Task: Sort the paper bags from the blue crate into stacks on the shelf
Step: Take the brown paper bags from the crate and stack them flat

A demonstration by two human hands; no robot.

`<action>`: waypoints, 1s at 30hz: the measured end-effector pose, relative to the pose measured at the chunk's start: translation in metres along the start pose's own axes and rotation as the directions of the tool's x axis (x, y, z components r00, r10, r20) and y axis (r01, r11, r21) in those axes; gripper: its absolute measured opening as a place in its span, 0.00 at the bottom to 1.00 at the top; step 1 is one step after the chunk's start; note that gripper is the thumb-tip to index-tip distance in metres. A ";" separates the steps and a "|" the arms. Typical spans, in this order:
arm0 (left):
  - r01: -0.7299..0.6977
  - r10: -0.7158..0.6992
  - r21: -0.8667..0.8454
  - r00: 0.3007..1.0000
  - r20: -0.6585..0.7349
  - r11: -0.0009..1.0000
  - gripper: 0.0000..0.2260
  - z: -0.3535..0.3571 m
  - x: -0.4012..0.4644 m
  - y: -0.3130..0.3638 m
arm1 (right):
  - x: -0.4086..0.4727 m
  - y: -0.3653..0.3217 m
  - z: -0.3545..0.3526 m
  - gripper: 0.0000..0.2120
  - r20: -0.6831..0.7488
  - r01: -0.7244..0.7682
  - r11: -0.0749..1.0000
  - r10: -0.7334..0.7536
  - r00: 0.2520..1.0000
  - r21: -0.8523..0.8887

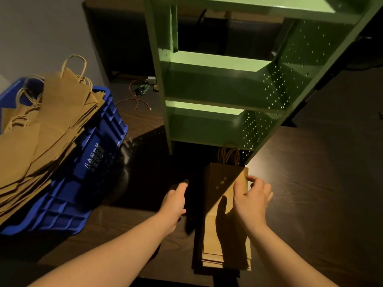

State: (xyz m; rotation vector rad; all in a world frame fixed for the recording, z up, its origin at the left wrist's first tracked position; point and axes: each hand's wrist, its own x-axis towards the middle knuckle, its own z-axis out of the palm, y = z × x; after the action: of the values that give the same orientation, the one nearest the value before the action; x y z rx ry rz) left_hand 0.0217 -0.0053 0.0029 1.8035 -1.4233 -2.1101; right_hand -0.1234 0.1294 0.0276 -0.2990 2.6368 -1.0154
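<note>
A blue crate (91, 168) at the left holds several flat brown paper bags (51, 121) with twisted handles, piled above its rim. A green metal shelf (217, 83) rises in front of me. At its foot, on the dark floor, lies a flat stack of brown paper bags (219, 235), handles pointing under the shelf. My right hand (251, 197) hovers over the stack's right edge, fingers loosely curled, holding nothing. My left hand (175, 200) is just left of the stack in shadow, fingers relaxed and empty.
The shelf's green boards (215, 61) in view carry nothing. A small circuit board with red wires (138, 94) lies on the dark wooden floor (321, 183) behind the crate. A dark desk or cabinet (124, 38) stands behind the shelf.
</note>
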 end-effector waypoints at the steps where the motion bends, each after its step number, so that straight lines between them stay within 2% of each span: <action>1: -0.003 0.003 -0.012 1.000 0.003 1.000 0.28 -0.006 -0.002 0.002 | -0.002 -0.005 -0.001 0.19 0.004 0.025 1.000 -0.025 1.000 -0.008; 5: -0.066 0.068 -0.108 0.998 0.015 0.992 0.23 -0.038 -0.012 0.016 | -0.013 -0.026 0.009 0.16 0.079 0.099 0.995 -0.097 0.992 -0.018; 8: -0.088 0.097 -0.189 0.994 0.040 0.978 0.14 -0.065 -0.024 0.031 | -0.028 -0.054 0.027 0.31 0.260 -0.002 0.996 -0.020 0.965 0.084; 9: -0.103 0.115 -0.204 0.992 0.050 0.974 0.12 -0.075 -0.028 0.036 | -0.033 -0.066 0.033 0.29 0.315 0.004 0.996 -0.034 0.949 0.094; 12: -0.179 0.195 -0.208 0.979 0.058 0.962 0.12 -0.107 -0.039 0.047 | -0.049 -0.106 0.044 0.06 0.294 0.202 0.966 -0.242 0.925 0.158; 14: -0.236 0.247 -0.194 0.968 0.035 0.952 0.12 -0.127 -0.048 0.055 | -0.060 -0.130 0.050 0.03 0.284 0.311 0.936 -0.347 0.894 0.163; 18: -0.342 0.339 -0.239 0.939 -0.056 0.909 0.10 -0.179 -0.074 0.074 | -0.078 -0.172 0.076 0.03 0.374 0.357 0.916 -0.400 0.837 0.182; 22: -0.415 0.399 -0.290 0.910 -0.118 0.862 0.13 -0.234 -0.097 0.079 | -0.098 -0.216 0.103 0.02 0.380 0.435 0.875 -0.484 0.788 0.212; 26: -0.451 0.434 -0.319 0.892 -0.127 0.833 0.14 -0.281 -0.112 0.076 | -0.119 -0.254 0.126 0.06 0.391 0.501 0.838 -0.545 0.742 0.217; 30: -0.458 0.452 -0.362 0.886 -0.107 0.812 0.21 -0.322 -0.125 0.075 | -0.140 -0.289 0.140 0.06 0.370 0.558 0.784 -0.621 0.691 0.274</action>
State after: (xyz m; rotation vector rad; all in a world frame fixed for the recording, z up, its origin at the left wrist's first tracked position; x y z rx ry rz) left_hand 0.2798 -0.1760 0.1740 1.1877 -1.1819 -1.9351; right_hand 0.0809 -0.1258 0.1537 -1.2592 2.0526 -1.1307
